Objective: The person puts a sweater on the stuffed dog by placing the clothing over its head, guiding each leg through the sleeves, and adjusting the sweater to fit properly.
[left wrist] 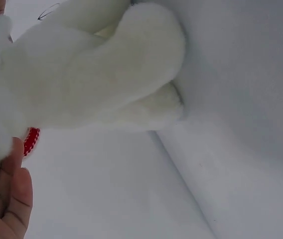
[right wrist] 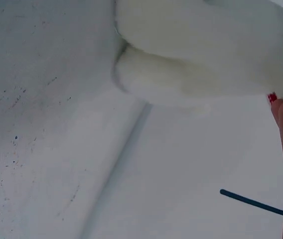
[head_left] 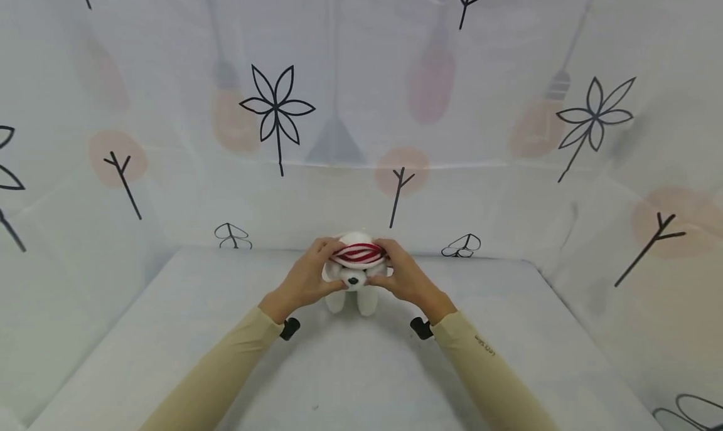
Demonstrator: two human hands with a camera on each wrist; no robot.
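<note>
A small white plush animal (head_left: pixel 354 287) with a black nose stands on the white table, facing me. A red-and-white striped band (head_left: pixel 358 253) stretches across its head. My left hand (head_left: pixel 307 277) grips the band and the toy's head from the left. My right hand (head_left: pixel 402 275) grips them from the right. In the left wrist view the plush body (left wrist: pixel 91 79) fills the upper left, with a bit of red band (left wrist: pixel 31 141) by my thumb. The right wrist view shows the plush legs (right wrist: pixel 191 55) and a speck of red band (right wrist: pixel 272 97) at a fingertip.
The table (head_left: pixel 350 368) is covered in white cloth. White curtains printed with black flowers and twigs (head_left: pixel 277 114) close it in at the back and both sides. Black wrist-camera mounts (head_left: pixel 420 327) hang under both sleeves.
</note>
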